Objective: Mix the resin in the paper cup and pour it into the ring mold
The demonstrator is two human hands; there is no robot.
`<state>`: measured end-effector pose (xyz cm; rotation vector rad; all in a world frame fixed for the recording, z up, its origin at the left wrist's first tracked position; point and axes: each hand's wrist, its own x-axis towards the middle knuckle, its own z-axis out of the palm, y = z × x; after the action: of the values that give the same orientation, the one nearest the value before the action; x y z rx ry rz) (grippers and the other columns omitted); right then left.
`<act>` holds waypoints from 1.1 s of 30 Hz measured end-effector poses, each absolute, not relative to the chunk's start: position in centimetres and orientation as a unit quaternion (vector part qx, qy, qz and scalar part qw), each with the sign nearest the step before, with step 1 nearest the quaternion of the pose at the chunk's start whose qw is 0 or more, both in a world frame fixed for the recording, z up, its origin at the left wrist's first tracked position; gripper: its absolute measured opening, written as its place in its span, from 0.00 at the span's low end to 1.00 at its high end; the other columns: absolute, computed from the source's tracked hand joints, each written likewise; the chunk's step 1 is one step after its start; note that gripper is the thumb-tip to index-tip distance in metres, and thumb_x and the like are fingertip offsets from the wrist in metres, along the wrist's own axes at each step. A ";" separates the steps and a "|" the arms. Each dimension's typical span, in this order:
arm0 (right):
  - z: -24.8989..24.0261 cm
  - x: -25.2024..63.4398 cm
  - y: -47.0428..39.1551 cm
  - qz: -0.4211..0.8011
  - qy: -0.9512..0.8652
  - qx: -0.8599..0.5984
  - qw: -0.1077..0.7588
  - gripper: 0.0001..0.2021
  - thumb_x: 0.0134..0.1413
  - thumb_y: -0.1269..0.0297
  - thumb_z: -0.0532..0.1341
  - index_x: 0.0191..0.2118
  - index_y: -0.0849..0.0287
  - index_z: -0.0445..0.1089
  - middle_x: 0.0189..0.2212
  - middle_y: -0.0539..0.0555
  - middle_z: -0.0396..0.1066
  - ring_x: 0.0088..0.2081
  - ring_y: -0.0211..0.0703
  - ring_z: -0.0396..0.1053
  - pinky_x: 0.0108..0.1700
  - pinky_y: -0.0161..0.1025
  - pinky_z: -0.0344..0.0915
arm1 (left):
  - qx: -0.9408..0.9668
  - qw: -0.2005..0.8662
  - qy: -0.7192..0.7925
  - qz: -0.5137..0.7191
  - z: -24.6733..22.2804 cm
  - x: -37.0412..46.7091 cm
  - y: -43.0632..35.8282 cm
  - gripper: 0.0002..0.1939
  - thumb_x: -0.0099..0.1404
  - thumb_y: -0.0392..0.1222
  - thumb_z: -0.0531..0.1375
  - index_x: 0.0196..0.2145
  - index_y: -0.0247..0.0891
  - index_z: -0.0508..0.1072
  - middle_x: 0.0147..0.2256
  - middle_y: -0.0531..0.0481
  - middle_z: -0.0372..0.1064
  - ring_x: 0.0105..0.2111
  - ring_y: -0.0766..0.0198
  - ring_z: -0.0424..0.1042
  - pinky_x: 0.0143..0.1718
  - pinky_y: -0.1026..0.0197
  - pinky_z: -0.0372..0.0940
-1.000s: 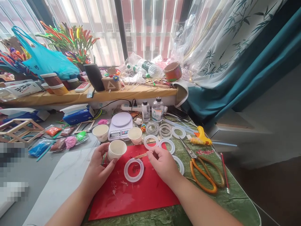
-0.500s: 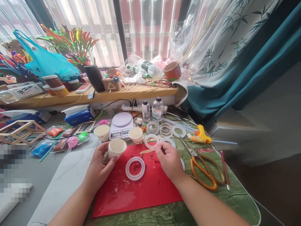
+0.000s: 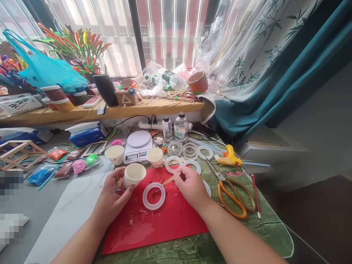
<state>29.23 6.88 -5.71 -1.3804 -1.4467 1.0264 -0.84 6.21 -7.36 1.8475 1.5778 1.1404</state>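
Note:
My left hand [image 3: 114, 198] is wrapped round a paper cup [image 3: 134, 174], tilted slightly, above the left part of a red sheet [image 3: 176, 220]. Between finger and thumb, my right hand [image 3: 192, 187] pinches a flat wooden stick [image 3: 168, 180], its tip pointing left and down toward a ring mold [image 3: 154, 196]. That translucent mold lies flat on the sheet, with small dark red bits inside its opening and nearby. Behind my right hand lie another ring mold [image 3: 173, 164] and several more rings. Two more paper cups stand farther back, a left cup [image 3: 114, 155] and a middle cup [image 3: 155, 157].
A kitchen scale [image 3: 139, 145] stands behind the cups, with two clear bottles [image 3: 180, 127] beyond. Large scissors [image 3: 229, 190], a yellow glue gun [image 3: 230, 157] and a pencil [image 3: 256, 196] lie at right. Clay packets [image 3: 66, 161] and a tissue box [image 3: 87, 135] are at left.
The stick in my right hand has turned so its tip now angles down, close to the ring mold's edge. My left hand still holds the cup. The whole view has shifted slightly.

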 end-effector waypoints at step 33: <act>-6.2 29.3 6.7 0.420 -0.555 -0.546 0.467 0.14 0.67 0.56 0.58 0.30 0.55 0.67 0.22 0.45 0.59 0.25 0.39 0.56 0.29 0.37 0.55 | 0.676 0.217 0.574 0.407 -7.1 -0.6 5.9 0.29 0.70 0.54 0.65 0.64 0.46 0.62 0.60 0.39 0.70 0.61 0.41 0.72 0.64 0.35 0.66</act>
<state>29.27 6.70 -6.22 -1.3395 -1.3612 1.0308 -0.60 5.86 -7.07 1.8737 1.5907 1.1266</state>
